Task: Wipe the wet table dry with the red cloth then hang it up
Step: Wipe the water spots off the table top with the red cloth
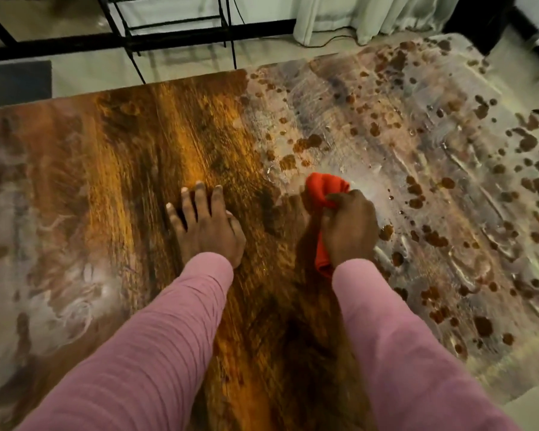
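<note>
The left hand [207,228] lies flat on the counter [137,144], palm down, fingers straight and slightly spread, holding nothing. Just beside it, the right hand [349,227] is curled into a fist round the red cloth [324,188] and presses it to the wood. A bunched end of the cloth sticks out past the knuckles toward the far edge, and a narrow tail shows below the fist next to the wrist. Both arms wear pink ribbed sleeves [156,343] that come in from the near edge. The hands sit about midway across the counter, and the cloth lies right at the border between a dark, clear strip of wood grain and the wet film [417,157] that covers the right half. That film is pale and streaked, with brown beaded patches scattered out to the far right corner and along the right edge. Another cloudy, smeared patch [59,290] spreads along the left edge. Beyond the far edge, a black metal frame [175,24] stands on the pale floor, a light curtain [371,17] hangs behind the far right corner, and a dark mat [13,84] lies off the far left corner.
</note>
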